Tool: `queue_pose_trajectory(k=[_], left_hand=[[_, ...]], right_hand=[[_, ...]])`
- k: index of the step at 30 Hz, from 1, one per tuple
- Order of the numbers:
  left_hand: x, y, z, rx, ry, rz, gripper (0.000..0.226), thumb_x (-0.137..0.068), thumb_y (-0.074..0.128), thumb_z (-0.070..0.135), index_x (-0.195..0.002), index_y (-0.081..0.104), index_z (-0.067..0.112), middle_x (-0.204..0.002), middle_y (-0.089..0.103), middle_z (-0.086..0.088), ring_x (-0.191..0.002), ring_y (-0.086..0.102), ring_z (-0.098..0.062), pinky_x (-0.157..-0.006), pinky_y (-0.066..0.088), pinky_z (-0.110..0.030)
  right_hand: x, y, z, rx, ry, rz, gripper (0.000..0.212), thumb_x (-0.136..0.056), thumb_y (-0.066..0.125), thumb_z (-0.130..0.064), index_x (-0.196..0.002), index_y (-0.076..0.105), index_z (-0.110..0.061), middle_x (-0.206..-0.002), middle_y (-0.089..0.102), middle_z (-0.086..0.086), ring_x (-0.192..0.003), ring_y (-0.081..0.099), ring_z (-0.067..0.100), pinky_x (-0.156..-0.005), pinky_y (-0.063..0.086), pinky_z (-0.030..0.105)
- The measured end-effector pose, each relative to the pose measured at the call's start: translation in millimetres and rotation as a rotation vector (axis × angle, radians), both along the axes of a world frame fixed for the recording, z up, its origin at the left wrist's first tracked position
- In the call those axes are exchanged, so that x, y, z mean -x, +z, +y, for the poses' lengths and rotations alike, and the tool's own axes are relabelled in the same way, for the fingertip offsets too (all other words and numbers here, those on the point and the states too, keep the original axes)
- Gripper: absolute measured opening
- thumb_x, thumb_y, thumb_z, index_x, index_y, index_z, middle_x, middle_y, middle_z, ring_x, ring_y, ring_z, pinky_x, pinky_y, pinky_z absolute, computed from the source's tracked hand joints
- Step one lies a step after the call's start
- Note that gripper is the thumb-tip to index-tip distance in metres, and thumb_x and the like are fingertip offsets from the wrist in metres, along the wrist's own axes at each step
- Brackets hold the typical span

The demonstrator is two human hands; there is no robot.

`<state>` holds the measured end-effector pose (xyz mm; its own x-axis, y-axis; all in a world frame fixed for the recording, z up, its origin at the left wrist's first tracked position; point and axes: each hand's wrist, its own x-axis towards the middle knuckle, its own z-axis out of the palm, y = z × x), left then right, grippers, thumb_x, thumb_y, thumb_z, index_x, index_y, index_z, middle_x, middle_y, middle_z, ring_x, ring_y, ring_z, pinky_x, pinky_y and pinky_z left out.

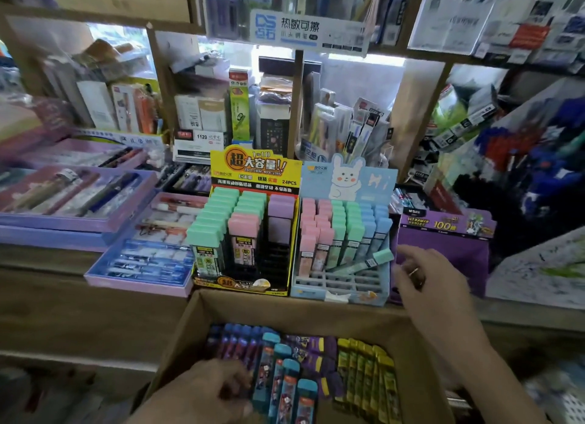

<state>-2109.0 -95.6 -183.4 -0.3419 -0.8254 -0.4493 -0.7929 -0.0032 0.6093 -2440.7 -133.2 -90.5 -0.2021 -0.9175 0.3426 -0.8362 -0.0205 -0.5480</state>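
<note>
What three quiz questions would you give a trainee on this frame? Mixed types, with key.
1. Fill in: the left hand reaches into the ____ box.
2. True or false: the yellow display holds only green cases.
3. The tilted green case across the front of the blue rabbit display lies nearest to: A) left hand B) right hand C) box.
Key: 1 cardboard; 2 false, it also holds pink and purple ones; 3 B.

"24PCS" and "1=10" are printed on the yellow display box (253,167). "1120" is shown on a white label (202,137). "100" is printed on the purple box (443,225).
</note>
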Motion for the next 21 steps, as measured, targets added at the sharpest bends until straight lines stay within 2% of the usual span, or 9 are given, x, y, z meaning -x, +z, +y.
queue_pose_trajectory(k=[1,2,6,10,12,15,19,21], left_hand=[[-0.9,-0.2,-3.0,-0.021,0.027,0.009,0.015,-0.075,0.072,0.057,-0.085,0.064,0.049,-0.097,0.067,0.025,-0.098,0.063,0.007,-0.094,0.046,-0.012],[-1.0,1.6,-6.1,-0.043,0.045,0.009,0.018,-0.074,0.074,0.058,-0.085,0.065,0.048,-0.099,0.068,0.024,-0.099,0.063,0.008,-0.098,0.046,-0.016],[-2.2,7.0,-9.6,-0.07,0.073,0.008,0.02,-0.074,0.073,0.062,-0.089,0.065,0.052,-0.098,0.066,0.03,-0.095,0.06,0.012,-0.094,0.046,-0.013],[-2.7,9.6,-10.2,-0.068,0.078,0.02,0.022,-0.076,0.071,0.063,-0.091,0.065,0.048,-0.099,0.068,0.026,-0.094,0.061,0.011,-0.089,0.046,-0.01],[-2.7,11.7,-10.0,-0.072,0.073,0.035,0.024,-0.075,0.07,0.064,-0.092,0.065,0.048,-0.099,0.07,0.025,-0.095,0.063,0.009,-0.091,0.047,-0.014],[-3.1,13.8,-8.2,-0.098,0.077,0.041,0.027,-0.075,0.069,0.065,-0.096,0.063,0.049,-0.102,0.07,0.023,-0.098,0.063,0.005,-0.097,0.046,-0.02],[-3.9,14.0,-6.2,-0.097,0.077,0.044,0.029,-0.079,0.067,0.062,-0.104,0.062,0.048,-0.109,0.065,0.023,-0.104,0.06,0.002,-0.1,0.044,-0.024],[-4.5,14.1,-4.1,-0.085,0.081,0.051,0.026,-0.081,0.068,0.06,-0.104,0.062,0.049,-0.108,0.062,0.025,-0.102,0.058,0.004,-0.092,0.044,-0.02]], right_hand=[[-1.1,-1.0,-2.2,-0.019,0.002,0.033,0.036,-0.098,0.064,-0.022,-0.134,0.064,-0.017,-0.094,0.057,-0.012,-0.078,0.058,0.004,-0.085,0.054,0.039],[-2.6,-2.2,-4.0,-0.034,0.005,0.055,0.038,-0.098,0.064,-0.023,-0.135,0.063,-0.016,-0.094,0.055,-0.011,-0.078,0.057,0.004,-0.085,0.053,0.039],[-9.5,-2.2,-8.8,-0.021,0.024,0.064,0.039,-0.097,0.066,-0.018,-0.136,0.063,-0.012,-0.095,0.051,-0.011,-0.079,0.054,-0.002,-0.069,0.04,0.018],[-25.7,3.4,-11.8,0.048,0.128,0.036,0.042,-0.094,0.07,-0.014,-0.135,0.064,-0.018,-0.1,0.047,-0.01,-0.08,0.052,0.0,-0.07,0.038,0.01],[-35.6,5.5,-15.6,0.065,0.198,0.019,0.043,-0.094,0.07,-0.012,-0.136,0.064,-0.02,-0.106,0.045,-0.009,-0.088,0.054,0.004,-0.078,0.045,0.014],[-48.6,6.9,-24.0,0.057,0.283,0.032,0.045,-0.095,0.068,-0.008,-0.139,0.062,-0.019,-0.109,0.044,-0.005,-0.091,0.052,0.014,-0.086,0.05,0.029],[-56.5,6.0,-30.6,0.047,0.323,0.024,0.046,-0.096,0.066,-0.008,-0.141,0.06,-0.017,-0.108,0.046,-0.008,-0.087,0.05,0.011,-0.088,0.049,0.03],[-57.0,5.8,-29.5,0.045,0.33,-0.007,0.047,-0.096,0.067,-0.009,-0.141,0.059,-0.019,-0.104,0.046,-0.015,-0.085,0.053,0.007,-0.086,0.05,0.03]])
